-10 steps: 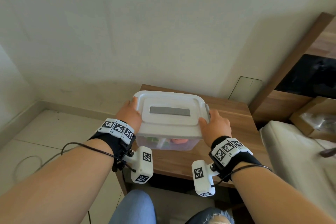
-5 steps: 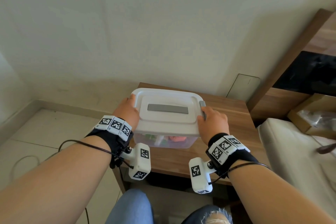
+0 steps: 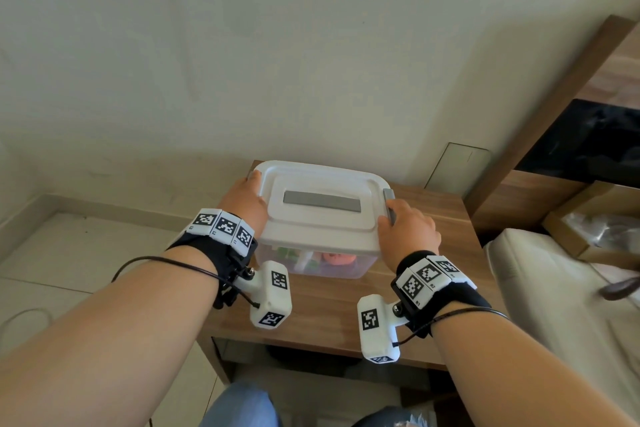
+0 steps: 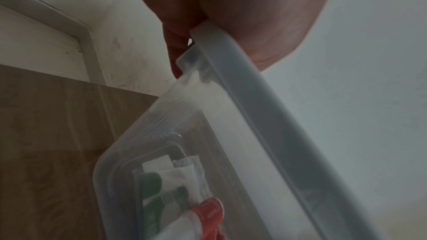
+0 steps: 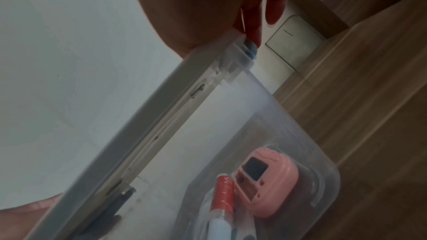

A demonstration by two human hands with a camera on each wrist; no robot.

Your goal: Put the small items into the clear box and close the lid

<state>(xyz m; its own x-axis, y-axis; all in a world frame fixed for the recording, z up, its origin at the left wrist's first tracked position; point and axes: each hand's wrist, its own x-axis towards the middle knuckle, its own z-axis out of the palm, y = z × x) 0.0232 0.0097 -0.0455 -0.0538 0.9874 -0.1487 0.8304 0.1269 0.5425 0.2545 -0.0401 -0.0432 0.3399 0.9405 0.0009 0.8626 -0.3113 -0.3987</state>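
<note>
Head view: hands [image 3: 407,230] flanking lid [image 3: 320,206].

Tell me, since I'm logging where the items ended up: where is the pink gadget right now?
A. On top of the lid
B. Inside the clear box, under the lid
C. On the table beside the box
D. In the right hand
B: the right wrist view shows the pink gadget through the wall of the clear box, beneath the lid, which both the left hand and the right hand grip at its ends.
</note>
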